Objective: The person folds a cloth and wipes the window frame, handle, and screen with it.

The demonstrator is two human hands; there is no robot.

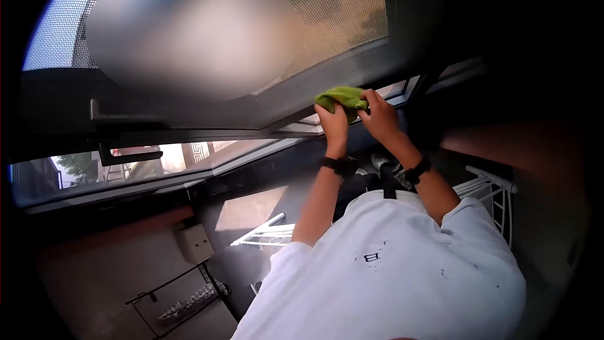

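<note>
A green cloth [343,97] is bunched up between my two hands, in front of the dark window frame [220,133]. My left hand [333,127] is closed on the cloth's lower left part, thumb upward. On the right side, my right hand [380,117] pinches the cloth's other end. Both forearms reach forward, each with a dark band at the wrist. Whether the cloth touches the frame I cannot tell.
A mesh screen [352,12] fills the upper view, partly blurred. A black window handle [131,153] sticks out at left. White metal racks [267,230] stand below on both sides of my body. A small pale box [194,243] is at lower left.
</note>
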